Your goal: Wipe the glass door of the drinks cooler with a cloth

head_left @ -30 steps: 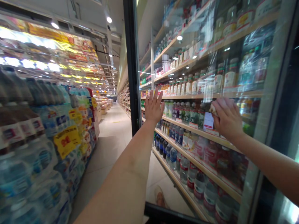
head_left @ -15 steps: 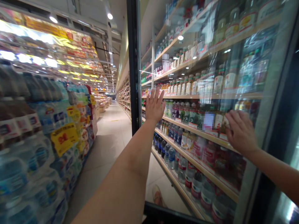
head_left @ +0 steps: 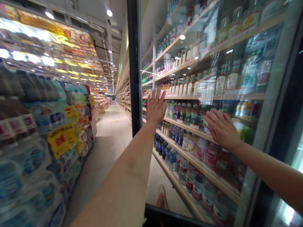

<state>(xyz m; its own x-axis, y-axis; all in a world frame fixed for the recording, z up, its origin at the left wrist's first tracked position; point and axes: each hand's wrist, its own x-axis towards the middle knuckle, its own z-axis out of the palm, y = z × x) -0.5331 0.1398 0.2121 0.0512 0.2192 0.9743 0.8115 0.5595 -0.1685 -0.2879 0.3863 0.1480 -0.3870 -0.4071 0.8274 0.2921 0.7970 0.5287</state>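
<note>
A glass door (head_left: 180,189) in a black frame (head_left: 135,63) stands before me, with bottle-lined shelves visible in its pane. My left hand (head_left: 155,105) lies against the glass near the frame's left side, fingers spread, holding nothing. Farther right, my right hand (head_left: 221,127) is flat at the pane, its fingers stretched leftward and close together. Something pale shows beside its fingertips; I cannot tell whether it touches the hand or is a bottle behind. Rows of juice bottles (head_left: 189,86) appear above both hands, and larger bottles (head_left: 197,189) lower down.
At left rises a stack of shrink-wrapped water bottles (head_left: 30,160) with a yellow price sign (head_left: 62,140). A tiled aisle (head_left: 113,126) runs back beside long shelving (head_left: 124,97). A foot in a light shoe (head_left: 162,194) shows low in the pane.
My right hand has slid left across the glass, toward my left hand. The left hand keeps its place on the door. The view has shifted slightly.
</note>
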